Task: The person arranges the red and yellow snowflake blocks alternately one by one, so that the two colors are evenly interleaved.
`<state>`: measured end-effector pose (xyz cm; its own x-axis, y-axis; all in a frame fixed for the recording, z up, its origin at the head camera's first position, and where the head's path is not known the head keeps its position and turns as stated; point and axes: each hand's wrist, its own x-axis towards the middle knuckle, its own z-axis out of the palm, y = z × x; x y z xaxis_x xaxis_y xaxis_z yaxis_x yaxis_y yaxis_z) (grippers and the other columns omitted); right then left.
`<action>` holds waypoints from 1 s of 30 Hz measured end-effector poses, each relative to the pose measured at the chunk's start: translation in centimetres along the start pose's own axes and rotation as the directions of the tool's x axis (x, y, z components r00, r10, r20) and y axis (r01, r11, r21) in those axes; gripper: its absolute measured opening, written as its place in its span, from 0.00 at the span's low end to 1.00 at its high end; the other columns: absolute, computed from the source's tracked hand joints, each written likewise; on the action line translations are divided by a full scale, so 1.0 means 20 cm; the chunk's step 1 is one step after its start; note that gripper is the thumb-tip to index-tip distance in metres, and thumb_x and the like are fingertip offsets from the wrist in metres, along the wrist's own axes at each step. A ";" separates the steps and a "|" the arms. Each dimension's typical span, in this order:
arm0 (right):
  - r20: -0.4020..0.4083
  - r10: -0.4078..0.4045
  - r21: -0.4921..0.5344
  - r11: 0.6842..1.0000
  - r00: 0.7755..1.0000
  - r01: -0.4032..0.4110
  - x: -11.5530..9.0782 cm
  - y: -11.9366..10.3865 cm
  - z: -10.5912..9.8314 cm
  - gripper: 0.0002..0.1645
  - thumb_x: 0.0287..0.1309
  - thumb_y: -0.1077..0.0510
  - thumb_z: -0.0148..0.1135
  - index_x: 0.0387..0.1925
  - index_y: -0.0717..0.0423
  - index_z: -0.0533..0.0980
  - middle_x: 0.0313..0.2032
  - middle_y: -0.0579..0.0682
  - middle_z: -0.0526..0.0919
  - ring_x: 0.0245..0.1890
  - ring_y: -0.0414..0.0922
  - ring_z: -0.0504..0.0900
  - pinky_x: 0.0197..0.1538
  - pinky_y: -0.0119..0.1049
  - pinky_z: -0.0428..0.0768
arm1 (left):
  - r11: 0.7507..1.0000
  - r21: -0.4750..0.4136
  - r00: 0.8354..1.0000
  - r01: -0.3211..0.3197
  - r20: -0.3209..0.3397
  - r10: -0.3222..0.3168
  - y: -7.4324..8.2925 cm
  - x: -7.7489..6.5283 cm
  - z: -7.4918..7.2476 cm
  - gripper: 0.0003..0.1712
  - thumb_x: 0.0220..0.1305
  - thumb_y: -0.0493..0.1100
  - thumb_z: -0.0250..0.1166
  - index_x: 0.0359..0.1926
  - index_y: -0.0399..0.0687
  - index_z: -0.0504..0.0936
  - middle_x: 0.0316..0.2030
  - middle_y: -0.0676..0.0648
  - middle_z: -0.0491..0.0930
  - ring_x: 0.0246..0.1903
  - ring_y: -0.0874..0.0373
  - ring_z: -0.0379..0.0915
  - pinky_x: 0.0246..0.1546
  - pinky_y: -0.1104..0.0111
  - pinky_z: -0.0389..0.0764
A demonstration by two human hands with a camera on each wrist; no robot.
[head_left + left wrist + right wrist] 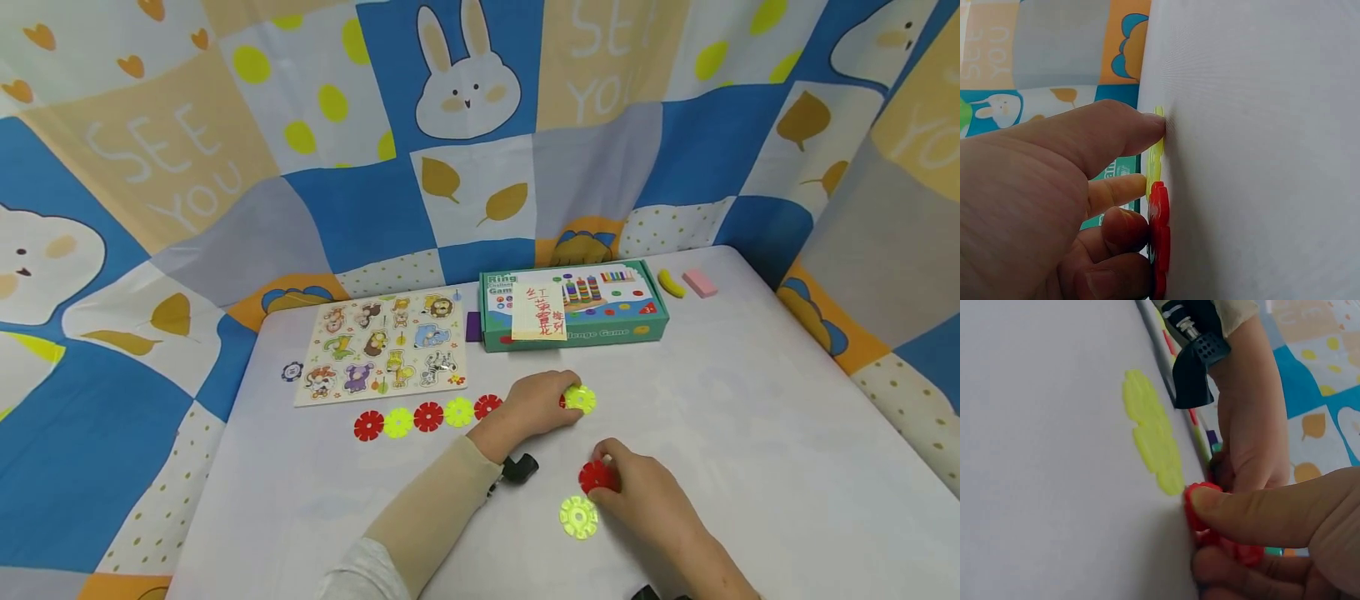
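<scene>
Across the table runs a row of flower-shaped plastic discs, alternating red [428, 417] and yellow [459, 412]. At its right end my left hand [534, 407] pinches a yellow disc [581, 400] by its edge, thumb and a finger on it in the left wrist view. A red disc [1160, 234] lies against that yellow one under my other fingers. My left hand hides part of the row in the head view. Nearer to me, my right hand [645, 492] pinches a red disc [596, 477] between thumb and fingers. Just below it lies a loose yellow disc [578, 517].
Behind the row lie an animal puzzle board [386, 346] and a green game box [573, 333] with a handwritten note [538, 312]. A yellow banana-shaped piece [671, 284] and a pink block [700, 283] are at the back right. Patterned cloth [472, 200] hangs behind the table.
</scene>
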<state>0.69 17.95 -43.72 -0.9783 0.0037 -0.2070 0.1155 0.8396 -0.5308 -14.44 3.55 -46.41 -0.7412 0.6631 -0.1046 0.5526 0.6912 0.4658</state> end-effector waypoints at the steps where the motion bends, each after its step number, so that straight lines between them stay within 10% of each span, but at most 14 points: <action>1: -0.012 -0.013 0.028 1.000 1.000 0.013 0.00 0.01 0.00 0.24 0.41 0.55 0.76 0.43 0.44 0.76 0.27 0.40 0.78 0.27 0.37 0.74 0.34 0.36 0.74 | 1.000 -0.001 1.000 0.000 -0.001 0.000 0.00 0.00 0.00 0.29 0.55 0.58 0.67 0.56 0.58 0.73 0.44 0.59 0.76 0.38 0.66 0.68 0.42 0.68 0.74; 8: 0.002 -0.052 0.198 0.979 0.999 0.050 -0.02 0.06 0.00 0.28 0.45 0.59 0.73 0.52 0.45 0.78 0.32 0.39 0.81 0.26 0.34 0.76 0.34 0.30 0.76 | 1.000 0.016 1.000 -0.001 -0.003 0.001 0.00 0.01 0.00 0.28 0.56 0.58 0.66 0.56 0.57 0.73 0.44 0.59 0.76 0.38 0.66 0.68 0.42 0.68 0.73; 20: 0.032 -0.086 0.191 0.979 0.996 0.078 0.02 0.08 -0.03 0.30 0.40 0.56 0.76 0.50 0.54 0.79 0.26 0.38 0.79 0.25 0.36 0.76 0.32 0.29 0.76 | 1.000 0.026 1.000 -0.006 0.004 0.005 0.00 0.00 -0.01 0.27 0.57 0.58 0.65 0.56 0.57 0.73 0.43 0.59 0.76 0.38 0.67 0.68 0.42 0.70 0.73; 30: -0.045 0.011 0.283 0.959 0.999 0.002 0.13 0.13 -0.13 0.36 0.44 0.50 0.75 0.56 0.56 0.75 0.36 0.49 0.82 0.30 0.41 0.79 0.34 0.29 0.79 | 1.000 0.015 1.000 -0.009 0.009 0.009 0.00 0.00 -0.01 0.28 0.57 0.58 0.65 0.57 0.57 0.73 0.44 0.59 0.76 0.39 0.66 0.68 0.43 0.69 0.73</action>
<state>-2.09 21.56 -43.48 -0.9837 0.0371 -0.1757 0.1572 0.6514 -0.7422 -14.55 3.57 -46.33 -0.7326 0.6719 -0.1085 0.5651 0.6893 0.4533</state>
